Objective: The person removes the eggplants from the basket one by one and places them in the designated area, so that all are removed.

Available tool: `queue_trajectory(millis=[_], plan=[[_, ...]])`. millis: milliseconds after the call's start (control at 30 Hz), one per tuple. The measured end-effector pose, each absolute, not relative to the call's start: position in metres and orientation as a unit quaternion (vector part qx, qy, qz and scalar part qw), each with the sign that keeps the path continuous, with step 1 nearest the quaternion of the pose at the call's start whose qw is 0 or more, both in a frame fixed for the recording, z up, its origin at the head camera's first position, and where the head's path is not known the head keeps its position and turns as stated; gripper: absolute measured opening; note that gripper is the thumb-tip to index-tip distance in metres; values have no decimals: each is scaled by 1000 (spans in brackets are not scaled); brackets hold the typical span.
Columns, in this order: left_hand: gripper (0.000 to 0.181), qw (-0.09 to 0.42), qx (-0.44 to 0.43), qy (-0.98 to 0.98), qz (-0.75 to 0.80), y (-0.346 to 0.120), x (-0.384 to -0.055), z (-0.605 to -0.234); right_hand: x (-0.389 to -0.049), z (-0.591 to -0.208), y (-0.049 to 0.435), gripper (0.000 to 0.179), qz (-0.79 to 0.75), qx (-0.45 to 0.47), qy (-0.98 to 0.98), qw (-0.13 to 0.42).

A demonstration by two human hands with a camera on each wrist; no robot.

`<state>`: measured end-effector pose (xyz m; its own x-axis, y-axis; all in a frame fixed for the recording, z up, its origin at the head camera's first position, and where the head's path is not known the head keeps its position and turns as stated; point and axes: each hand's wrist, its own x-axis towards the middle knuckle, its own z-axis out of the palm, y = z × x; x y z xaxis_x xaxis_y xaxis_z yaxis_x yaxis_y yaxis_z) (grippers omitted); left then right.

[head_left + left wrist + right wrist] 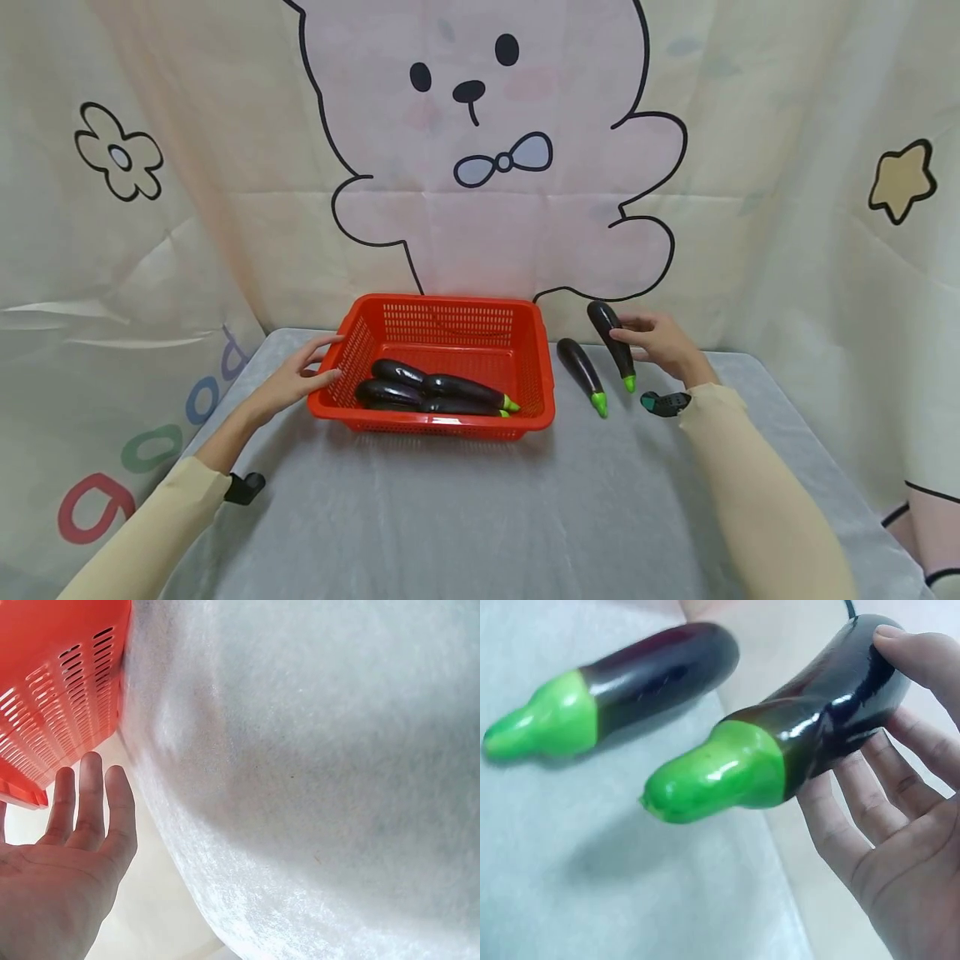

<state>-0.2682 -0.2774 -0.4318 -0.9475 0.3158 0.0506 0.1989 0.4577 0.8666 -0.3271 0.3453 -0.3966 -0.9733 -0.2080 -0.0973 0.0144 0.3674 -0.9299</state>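
On the right, my right hand [663, 342] grips a glossy dark purple eggplant [604, 323] with a bright green stem end. In the right wrist view, the thumb lies on top of this eggplant [840, 694] and the fingers are beneath; its shadow falls on the cloth. A second eggplant [577, 365] lies on the table just left of it. My left hand [302, 373] is at the left rim of a red plastic basket [450, 423], fingertips right at the edge. Its fingers [90, 799] look extended beside the slotted wall. Several eggplants [461, 388] lie in the basket's front part.
A grey cloth covers the table [465, 517]. Directly behind the basket hangs a pale curtain [480, 242] with a cartoon bear, and it continues along both sides. Small black devices are strapped at both wrists.
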Motion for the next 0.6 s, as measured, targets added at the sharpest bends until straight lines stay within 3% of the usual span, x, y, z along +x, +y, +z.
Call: queue_trajectory(millis=[600], plan=[[73, 60, 153, 847, 505, -278, -266, -431, -323, -436, 358, 72, -528, -24, 837, 141]])
